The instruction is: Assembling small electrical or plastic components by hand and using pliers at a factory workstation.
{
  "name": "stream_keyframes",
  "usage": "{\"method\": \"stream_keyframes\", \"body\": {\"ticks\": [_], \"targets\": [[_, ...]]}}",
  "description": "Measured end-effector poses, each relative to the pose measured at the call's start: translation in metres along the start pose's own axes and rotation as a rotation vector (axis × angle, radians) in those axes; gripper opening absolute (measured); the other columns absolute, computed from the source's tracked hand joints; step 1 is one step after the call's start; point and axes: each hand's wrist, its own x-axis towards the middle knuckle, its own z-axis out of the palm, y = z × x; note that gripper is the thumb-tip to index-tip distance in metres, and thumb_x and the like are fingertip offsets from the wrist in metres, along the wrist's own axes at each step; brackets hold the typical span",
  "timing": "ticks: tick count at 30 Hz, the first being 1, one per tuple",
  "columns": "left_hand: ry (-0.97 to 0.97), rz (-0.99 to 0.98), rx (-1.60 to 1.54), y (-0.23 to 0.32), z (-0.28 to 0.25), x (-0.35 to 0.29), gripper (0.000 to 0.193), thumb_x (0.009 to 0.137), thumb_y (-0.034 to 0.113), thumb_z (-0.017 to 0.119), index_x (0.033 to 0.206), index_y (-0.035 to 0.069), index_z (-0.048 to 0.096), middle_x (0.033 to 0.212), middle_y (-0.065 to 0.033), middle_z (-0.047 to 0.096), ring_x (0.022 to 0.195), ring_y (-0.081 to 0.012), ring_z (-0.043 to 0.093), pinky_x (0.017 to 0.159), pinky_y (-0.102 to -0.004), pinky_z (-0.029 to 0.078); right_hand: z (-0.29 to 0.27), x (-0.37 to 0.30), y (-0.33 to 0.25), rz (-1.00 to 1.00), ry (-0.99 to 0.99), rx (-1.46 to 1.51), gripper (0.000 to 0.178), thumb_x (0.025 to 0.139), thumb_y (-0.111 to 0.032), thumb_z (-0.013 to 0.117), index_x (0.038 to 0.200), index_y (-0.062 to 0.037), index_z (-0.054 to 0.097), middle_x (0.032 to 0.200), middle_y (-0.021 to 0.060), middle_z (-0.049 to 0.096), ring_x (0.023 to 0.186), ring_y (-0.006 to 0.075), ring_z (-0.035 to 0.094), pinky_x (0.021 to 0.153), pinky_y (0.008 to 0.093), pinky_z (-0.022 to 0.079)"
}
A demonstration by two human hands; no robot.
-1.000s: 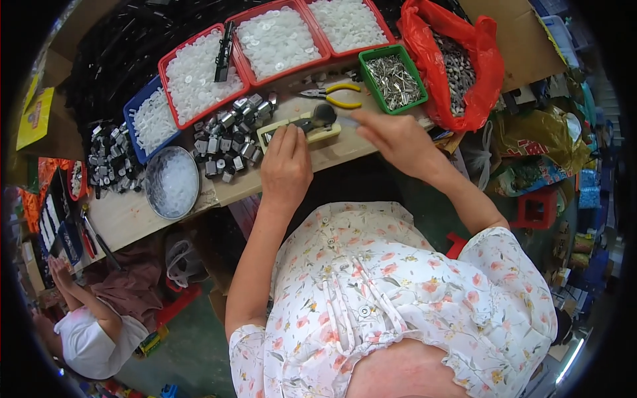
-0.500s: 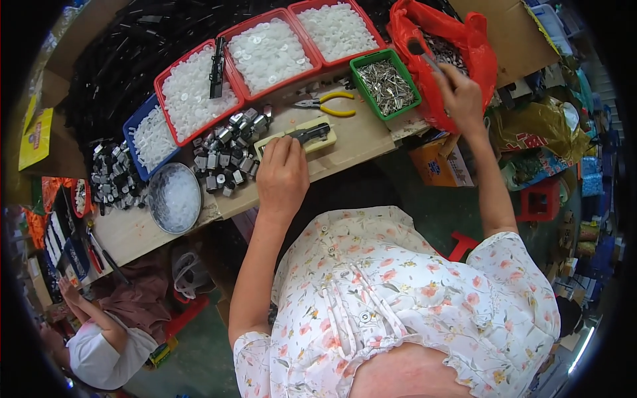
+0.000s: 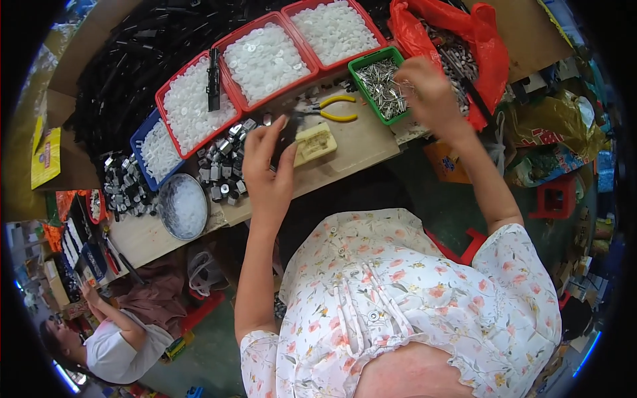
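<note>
My left hand (image 3: 269, 159) grips a dark, motion-blurred black plastic part (image 3: 285, 136) between thumb and fingers, just left of a beige fixture block (image 3: 314, 144) with a recess in its top. Over the right side of a green tray (image 3: 359, 85) of thin metal pins (image 3: 385, 85), my right hand (image 3: 431, 96) has its fingers curled together. It is slightly smeared, and what is in its fingertips cannot be made out. Yellow-handled pliers (image 3: 338, 118) lie behind the block. A tool's dark handle (image 3: 475, 96) rests across the red plastic bag (image 3: 488, 36) beyond my right wrist.
Red trays (image 3: 317, 58) of white plastic pieces line the back, with a black part lying across one. Black-and-silver pieces (image 3: 225, 159), a blue tray (image 3: 137, 142) and a metal bowl (image 3: 182, 232) are at left. A co-worker (image 3: 123, 348) sits lower left.
My left hand has lifted the black part off the beige block. My right hand has let go of the hammer-like tool and moved left to the pin tray.
</note>
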Motion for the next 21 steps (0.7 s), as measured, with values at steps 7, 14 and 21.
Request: {"method": "stream_keyframes", "body": {"ticks": [7,14,21], "targets": [[0.042,-0.420,-0.945,0.010,-0.013,-0.011,0.043,0.089,-0.003,0.065,0.128,-0.001,0.049,0.112,-0.0064,0.058,0.103,-0.0138,0.058,0.090,-0.0274,0.048,0.086,0.004,-0.030,-0.190,-0.285,-0.126,0.024,0.083,-0.002,0.057,0.106,0.0044,0.055,0.129,0.0234,0.052,0.122,0.0382,0.051,0.099,0.0428,0.045],[0.102,-0.491,-0.775,0.008,-0.026,-0.023,0.031,0.102,0.017,0.052,0.128,0.001,0.052,0.093,-0.0012,0.058,0.079,-0.0084,0.052,0.072,-0.0236,0.045,0.094,0.042,-0.053,-0.094,-0.566,-0.286,0.010,0.070,-0.012,0.066,0.077,-0.0047,0.066,0.095,0.0134,0.057,0.093,0.0333,0.054,0.077,0.0430,0.047],[0.039,-0.470,-0.673,0.012,-0.021,-0.021,0.021,0.103,0.018,0.053,0.113,0.001,0.061,0.084,-0.0031,0.064,0.073,-0.0080,0.057,0.068,-0.0231,0.046,0.087,0.037,-0.047,-0.069,-0.548,-0.372,0.008,0.074,-0.010,0.061,0.078,-0.0065,0.067,0.092,0.0130,0.061,0.094,0.0315,0.058,0.079,0.0420,0.047]]}}
